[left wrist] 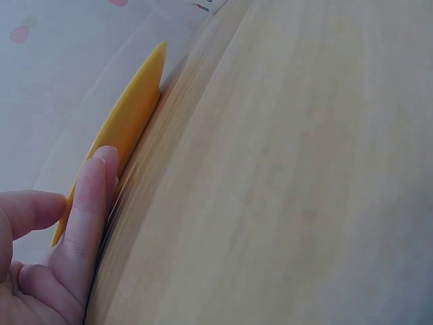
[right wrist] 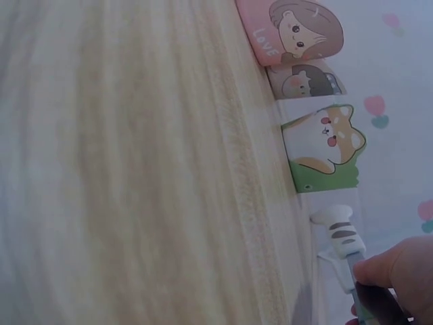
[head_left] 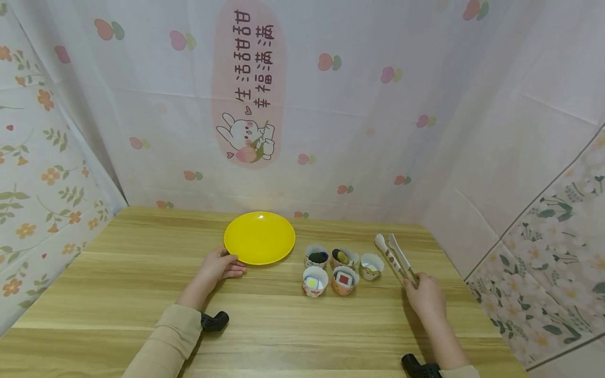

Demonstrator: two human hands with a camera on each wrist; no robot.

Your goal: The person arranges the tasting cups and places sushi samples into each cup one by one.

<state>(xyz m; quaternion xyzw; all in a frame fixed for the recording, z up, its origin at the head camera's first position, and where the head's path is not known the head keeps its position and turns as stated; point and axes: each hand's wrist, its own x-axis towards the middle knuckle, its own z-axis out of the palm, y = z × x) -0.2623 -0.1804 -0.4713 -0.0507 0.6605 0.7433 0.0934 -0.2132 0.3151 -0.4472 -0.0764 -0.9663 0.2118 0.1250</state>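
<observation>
A yellow plate [head_left: 259, 238] lies toward the back of the wooden table. My left hand [head_left: 218, 266] pinches its near-left rim, thumb at the edge and fingers along the underside in the left wrist view. Farther right, my right hand [head_left: 427, 297] grips the handle end of tongs [head_left: 399, 257], whose white tips point away from me and stand apart, with grey stripes on one in the right wrist view. Between the hands stand several paper cups. One holds a yellow-and-white piece [head_left: 311, 283], another a red-and-white piece [head_left: 343, 279], and two at the back hold dark pieces.
The rightmost paper cup [head_left: 371, 266], with a dog picture on its side, stands nearest the tongs. A printed cloth [head_left: 340, 115] hangs behind the table [head_left: 264, 331], and flowered cloths hang at both sides.
</observation>
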